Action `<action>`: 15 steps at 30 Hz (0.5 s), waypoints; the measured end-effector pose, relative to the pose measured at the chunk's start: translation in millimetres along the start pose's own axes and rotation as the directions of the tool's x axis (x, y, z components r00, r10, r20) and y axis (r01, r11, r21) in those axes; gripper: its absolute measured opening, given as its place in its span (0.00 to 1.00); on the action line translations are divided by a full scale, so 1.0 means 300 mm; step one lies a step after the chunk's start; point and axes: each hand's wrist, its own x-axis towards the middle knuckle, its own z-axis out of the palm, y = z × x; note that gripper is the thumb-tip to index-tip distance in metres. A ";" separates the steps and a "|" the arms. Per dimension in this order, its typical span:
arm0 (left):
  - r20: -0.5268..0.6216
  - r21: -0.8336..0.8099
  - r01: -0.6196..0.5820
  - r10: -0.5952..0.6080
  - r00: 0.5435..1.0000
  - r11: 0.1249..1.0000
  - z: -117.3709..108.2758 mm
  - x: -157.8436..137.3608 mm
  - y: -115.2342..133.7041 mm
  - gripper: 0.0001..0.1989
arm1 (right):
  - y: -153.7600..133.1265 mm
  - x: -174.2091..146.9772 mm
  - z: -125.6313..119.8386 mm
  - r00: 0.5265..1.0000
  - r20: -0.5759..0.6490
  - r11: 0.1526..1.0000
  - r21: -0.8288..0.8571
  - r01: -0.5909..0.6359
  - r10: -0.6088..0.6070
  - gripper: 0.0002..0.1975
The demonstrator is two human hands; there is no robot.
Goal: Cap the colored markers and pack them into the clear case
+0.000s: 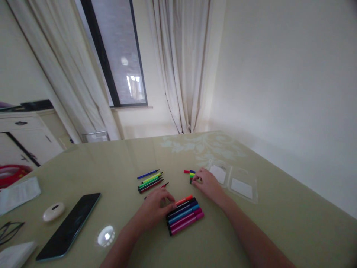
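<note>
My left hand (pixel 156 206) is curled at the near end of an orange marker (pixel 184 201), thumb and index finger closed on it. That marker lies at the top of a row of capped markers (pixel 184 216) in black, blue, purple and pink. Behind the same hand, an uncapped red marker (pixel 165 185) is partly hidden. My right hand (pixel 208 183) has its fingertips pinched at a small group of coloured caps (pixel 192 175); the fingers cover part of them. Left of the caps lie several uncapped markers (pixel 150 183) in blue, yellow, green and dark red.
A clear plastic package (pixel 242 188) with white cards lies beyond my right forearm. On the left are a phone (pixel 69 227), a round white case (pixel 53 212), a shiny clear disc (pixel 106 236) and glasses (pixel 11 231). A wall borders the table's right side.
</note>
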 end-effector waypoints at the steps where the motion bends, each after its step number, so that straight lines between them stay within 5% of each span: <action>1: -0.020 0.005 0.006 -0.006 1.000 1.000 -0.003 0.005 -0.012 0.12 | -0.002 -0.001 0.001 1.000 0.008 1.000 0.001 0.004 -0.004 0.02; 5: -0.207 0.055 0.109 -0.095 0.974 0.993 -0.047 0.029 -0.080 0.14 | -0.002 -0.002 0.000 1.000 0.011 1.000 0.010 0.003 -0.003 0.03; 9: -0.429 0.261 0.311 -0.179 0.885 0.914 -0.106 0.023 -0.152 0.12 | -0.001 -0.003 0.004 1.000 -0.002 1.000 0.020 0.017 -0.017 0.05; 15: -0.410 0.497 0.406 -0.204 0.889 0.767 -0.136 0.000 -0.186 0.12 | -0.001 -0.006 0.012 1.000 -0.005 0.998 -0.050 0.023 -0.024 0.02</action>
